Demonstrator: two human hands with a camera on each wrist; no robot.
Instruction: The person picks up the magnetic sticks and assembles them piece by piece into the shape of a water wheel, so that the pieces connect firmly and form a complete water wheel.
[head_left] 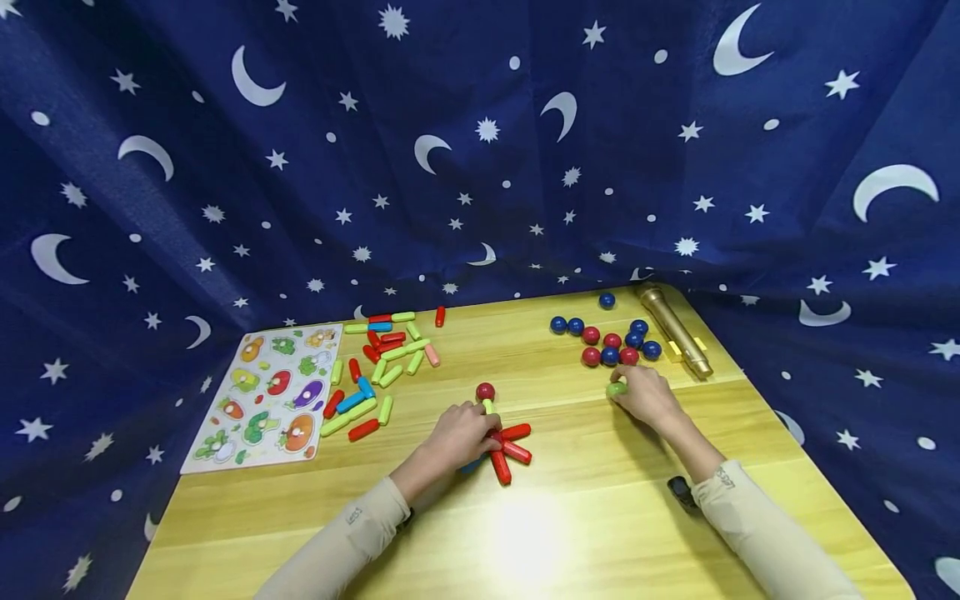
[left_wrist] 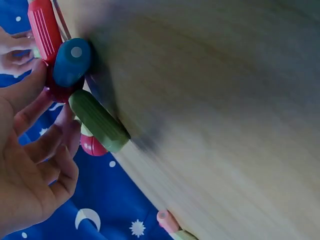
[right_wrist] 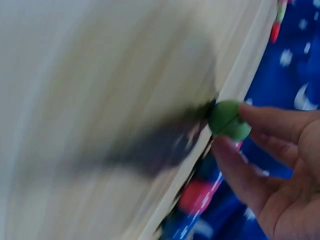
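My left hand grips the red ball at the middle of a star-shaped build on the table. Several red rods stick out of that ball, along with a blue rod and a green rod. Beyond my left fingers, a second red ball sits at the end of a light green rod. Over on the right, my right hand pinches a green ball between thumb and fingers, close to the tabletop. Much of the middle ball is hidden by my left hand.
Blue balls and red balls cluster beyond my right hand, beside a gold tube. Loose green, red and blue rods lie at the left, next to a vegetable picture board. A starry blue curtain borders the table.
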